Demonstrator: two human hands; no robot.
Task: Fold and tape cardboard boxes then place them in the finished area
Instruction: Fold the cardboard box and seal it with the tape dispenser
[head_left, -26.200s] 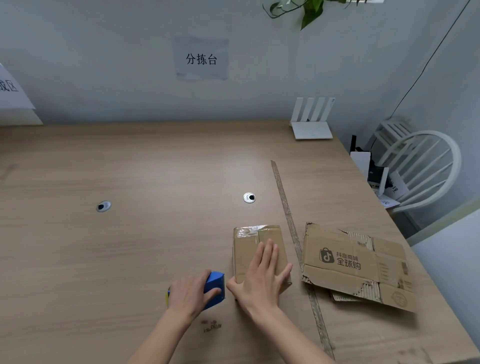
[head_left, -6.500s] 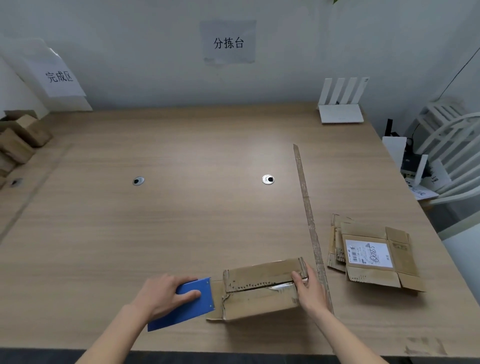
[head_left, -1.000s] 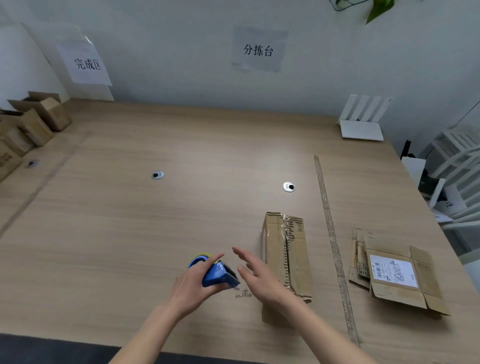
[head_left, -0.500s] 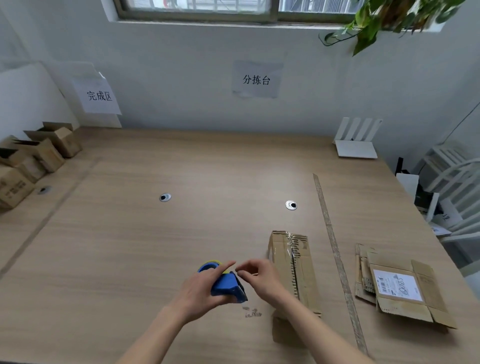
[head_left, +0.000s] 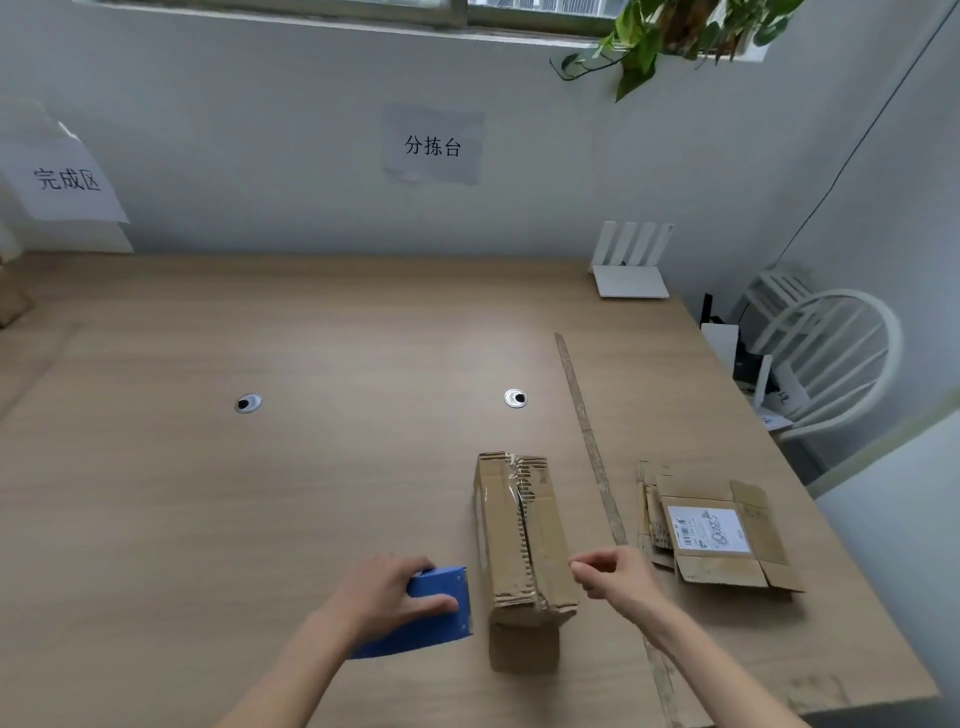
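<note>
At the near edge of a wood-grain table (head_left: 260, 493), a blue tape dispenser (head_left: 436, 613) is gripped by the left hand (head_left: 384, 597), thumb laid across its flat face, just left of the folded cardboard box (head_left: 522, 530). The right hand (head_left: 618, 577) is held loosely curled just right of the box, fingertips pinched together; whether anything is held between them cannot be told. The box, long and narrow, lies lengthwise away from the viewer, its closed top seam covered by glossy clear tape with torn corrugated edges showing and a flap hanging at the near end. Flattened cardboard (head_left: 722, 530) bearing a white label lies to the right, beyond a worn strip (head_left: 587, 431) across the tabletop. A white router (head_left: 631, 267) is seen at the far edge.
</note>
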